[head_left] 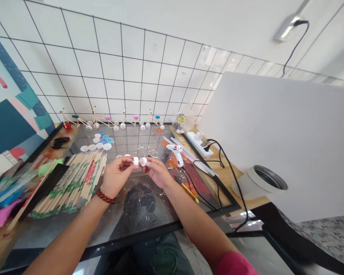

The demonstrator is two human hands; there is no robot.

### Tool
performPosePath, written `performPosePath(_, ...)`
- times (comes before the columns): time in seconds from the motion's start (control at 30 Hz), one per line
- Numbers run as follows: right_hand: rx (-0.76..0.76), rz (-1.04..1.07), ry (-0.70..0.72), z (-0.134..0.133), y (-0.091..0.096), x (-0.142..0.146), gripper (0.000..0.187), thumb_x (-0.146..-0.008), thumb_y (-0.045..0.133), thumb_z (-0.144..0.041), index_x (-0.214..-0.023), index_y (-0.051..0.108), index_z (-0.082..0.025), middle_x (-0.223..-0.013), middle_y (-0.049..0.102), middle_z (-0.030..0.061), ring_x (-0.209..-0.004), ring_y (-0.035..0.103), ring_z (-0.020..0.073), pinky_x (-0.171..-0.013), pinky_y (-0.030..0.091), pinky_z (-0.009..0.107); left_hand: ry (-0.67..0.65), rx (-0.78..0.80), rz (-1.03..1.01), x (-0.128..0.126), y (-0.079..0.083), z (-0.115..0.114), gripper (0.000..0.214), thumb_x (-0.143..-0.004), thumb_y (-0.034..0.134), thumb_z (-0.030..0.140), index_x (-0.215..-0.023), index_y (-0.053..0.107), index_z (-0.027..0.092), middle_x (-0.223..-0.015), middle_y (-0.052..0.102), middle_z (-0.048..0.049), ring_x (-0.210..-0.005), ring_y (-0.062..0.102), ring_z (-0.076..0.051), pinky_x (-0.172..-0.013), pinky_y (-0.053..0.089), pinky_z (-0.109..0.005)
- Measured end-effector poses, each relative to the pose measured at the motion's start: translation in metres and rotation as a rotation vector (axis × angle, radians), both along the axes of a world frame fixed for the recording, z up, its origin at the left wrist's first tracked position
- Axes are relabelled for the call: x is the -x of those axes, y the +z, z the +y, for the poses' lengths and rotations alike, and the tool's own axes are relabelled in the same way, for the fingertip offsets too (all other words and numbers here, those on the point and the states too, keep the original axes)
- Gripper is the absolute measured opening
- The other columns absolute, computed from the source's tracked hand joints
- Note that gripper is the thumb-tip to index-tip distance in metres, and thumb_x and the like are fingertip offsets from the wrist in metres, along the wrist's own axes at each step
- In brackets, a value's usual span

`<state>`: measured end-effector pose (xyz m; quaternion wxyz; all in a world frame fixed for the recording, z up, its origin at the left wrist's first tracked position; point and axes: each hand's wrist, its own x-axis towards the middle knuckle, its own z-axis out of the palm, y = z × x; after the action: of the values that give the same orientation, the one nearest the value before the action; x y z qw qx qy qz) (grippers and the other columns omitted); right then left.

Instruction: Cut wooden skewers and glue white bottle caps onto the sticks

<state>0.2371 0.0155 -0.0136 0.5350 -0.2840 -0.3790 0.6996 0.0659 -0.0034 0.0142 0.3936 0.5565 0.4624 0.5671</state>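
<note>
In front of me, above the glass tabletop, my left hand (117,175) pinches a white bottle cap (135,160) between thumb and fingers. My right hand (159,173) grips a second white bottle cap (143,162), held close beside the first. Something short and pale shows between the two caps; I cannot make out whether it joins them. Beyond my left hand lie loose white caps (92,147) and blue caps (105,139). A white hot glue gun (176,153) rests to the right of my right hand.
Bundled wooden chopsticks (71,183) lie at left, near black scissors (60,142). Several small stick bicycles (129,120) line the back edge. On the right are glue sticks (195,156), a yellow cutter (190,193), a power strip (200,144) with trailing cables and a pale bucket (252,183).
</note>
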Motion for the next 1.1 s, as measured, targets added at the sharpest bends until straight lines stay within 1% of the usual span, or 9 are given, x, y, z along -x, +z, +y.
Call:
performPosePath(0.1,-0.016,-0.008,-0.042,0.000,-0.002,0.000,0.029,-0.065,0.083,-0.033,-0.088,0.075,-0.017,-0.079,0.072,0.0025,-0.066,0.057,0.0104,-0.067,0.046,0.025,-0.021,0.009,-0.019,0.001,0.000,0.000,0.039,-0.066,0.081,0.049,-0.086,0.072,0.017,-0.100,0.076,-0.0100,-0.083,0.071,-0.021,-0.085,0.057,-0.038)
performPosePath(0.2,-0.039,-0.019,-0.072,0.001,-0.003,0.000,0.029,-0.065,0.084,-0.034,-0.089,0.075,-0.019,-0.079,0.072,0.0020,-0.068,0.058,0.0107,-0.069,0.047,0.025,-0.032,0.035,-0.043,0.003,-0.001,0.001,0.039,-0.072,0.077,0.050,-0.092,0.074,0.017,-0.100,0.076,-0.0095,-0.077,0.072,-0.020,-0.081,0.058,-0.037)
performPosePath(0.3,-0.075,-0.052,-0.093,0.001,-0.004,0.002,0.029,-0.065,0.084,-0.034,-0.089,0.076,-0.020,-0.077,0.072,0.0009,-0.069,0.058,0.0107,-0.070,0.047,0.025,-0.009,0.056,-0.062,0.003,-0.002,0.002,0.038,-0.069,0.080,0.047,-0.091,0.075,0.016,-0.091,0.076,-0.0080,-0.072,0.071,-0.019,-0.077,0.059,-0.036)
performPosePath(0.47,-0.145,-0.134,-0.168,0.003,-0.006,0.004,0.032,-0.061,0.086,-0.034,-0.088,0.077,-0.021,-0.076,0.070,-0.0011,-0.069,0.058,0.0111,-0.069,0.047,0.024,0.026,-0.025,0.016,0.003,-0.007,0.005,0.027,-0.068,0.078,0.041,-0.081,0.077,0.017,-0.084,0.076,-0.0064,-0.069,0.070,-0.018,-0.072,0.058,-0.033)
performPosePath(0.57,-0.196,-0.186,-0.186,0.003,-0.007,0.004,0.032,-0.061,0.086,-0.035,-0.089,0.077,-0.022,-0.079,0.071,-0.0008,-0.071,0.059,0.0122,-0.072,0.049,0.026,0.029,-0.004,0.021,0.004,-0.010,0.007,0.025,-0.069,0.077,0.039,-0.081,0.076,0.017,-0.080,0.075,-0.0052,-0.067,0.070,-0.018,-0.070,0.058,-0.032)
performPosePath(0.67,-0.258,-0.243,-0.174,0.003,-0.008,0.003,0.033,-0.065,0.085,-0.037,-0.092,0.076,-0.022,-0.084,0.072,-0.0001,-0.076,0.062,0.0138,-0.076,0.050,0.029,0.021,0.028,0.000,0.005,-0.013,0.008,0.026,-0.069,0.076,0.039,-0.083,0.076,0.017,-0.082,0.075,-0.0049,-0.068,0.071,-0.018,-0.071,0.057,-0.032)
performPosePath(0.8,-0.304,-0.321,-0.166,0.004,-0.010,0.001,0.035,-0.068,0.082,-0.042,-0.095,0.075,-0.021,-0.087,0.072,0.0011,-0.078,0.063,0.0149,-0.076,0.051,0.030,0.011,0.043,-0.012,0.005,-0.015,0.009,0.027,-0.068,0.077,0.039,-0.083,0.075,0.017,-0.085,0.076,-0.0053,-0.070,0.072,-0.019,-0.074,0.058,-0.032)
performPosePath(0.97,-0.356,-0.349,-0.174,0.005,-0.010,-0.001,0.031,-0.070,0.079,-0.036,-0.097,0.074,-0.021,-0.086,0.072,0.0012,-0.074,0.063,0.0132,-0.074,0.050,0.028,-0.005,0.096,-0.010,0.004,-0.022,0.011,0.030,-0.067,0.079,0.042,-0.083,0.075,0.017,-0.079,0.076,-0.0055,-0.069,0.072,-0.020,-0.073,0.058,-0.033)
performPosePath(1.1,-0.409,-0.392,-0.200,0.004,-0.010,0.000,0.028,-0.070,0.078,-0.033,-0.095,0.074,-0.020,-0.082,0.070,0.0007,-0.069,0.060,0.0122,-0.069,0.050,0.026,-0.035,0.101,-0.077,0.002,-0.026,0.012,0.032,-0.064,0.081,0.044,-0.080,0.075,0.017,-0.084,0.076,-0.0061,-0.070,0.071,-0.019,-0.074,0.059,-0.034)
